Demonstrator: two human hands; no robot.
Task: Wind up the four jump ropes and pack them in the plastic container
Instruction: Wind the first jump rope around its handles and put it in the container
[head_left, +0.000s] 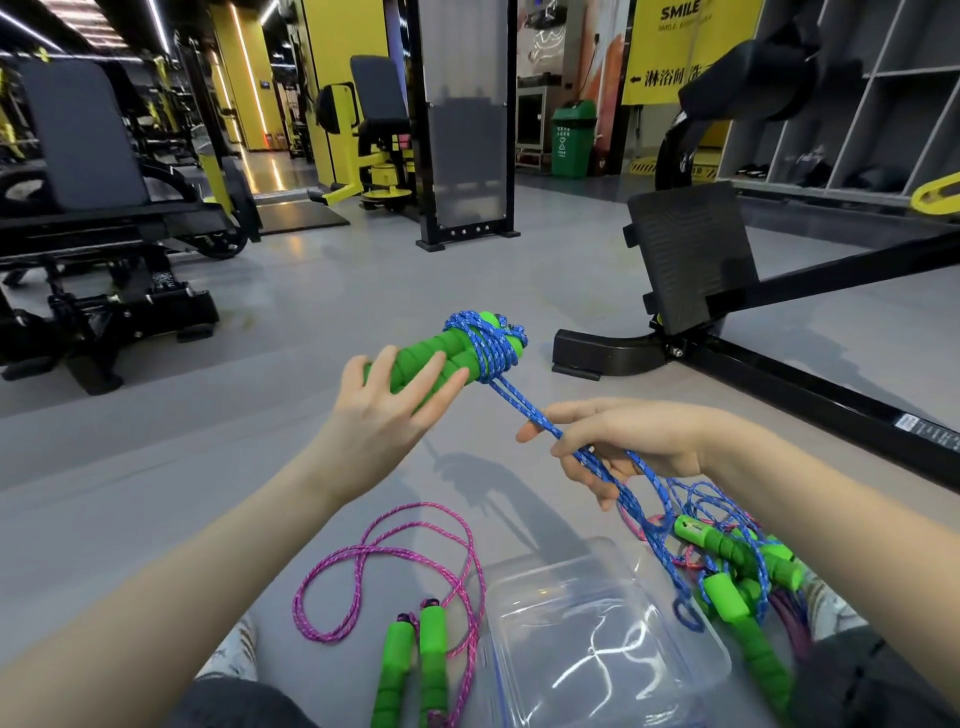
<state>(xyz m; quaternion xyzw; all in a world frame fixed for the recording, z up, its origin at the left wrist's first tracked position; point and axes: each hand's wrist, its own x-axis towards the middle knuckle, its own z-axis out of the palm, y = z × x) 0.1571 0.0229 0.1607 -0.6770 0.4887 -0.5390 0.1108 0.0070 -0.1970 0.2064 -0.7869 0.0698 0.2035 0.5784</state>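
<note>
A grey gym floor (311, 312) carries everything. A black machine with a ribbed footplate (691, 254) stands at the far right of the floor, and a black padded bench machine (104, 208) at the far left.

The clear plastic container (571, 564) sits open on the floor close in front of the person, between the knees, with nothing wound lying in it.

Just right of the container lies a loose tangle of jump ropes (727, 587), with blue and pink cords over several green foam handles. Left of the container the pink jump rope (434, 649) lies unwound, its two green handles side by side and its cord in loose loops toward the far side.

The blue jump rope (493, 348) is held up in the air above the floor. Its two green handles are together, with blue cord wrapped in several turns round their far ends.

The left hand (384, 410) holds the near ends of those handles, fingers laid over them and thumb alongside. The right hand (639, 436) grips doubled blue strands that run taut from the coil, and the slack drops from it into the tangle.
</note>
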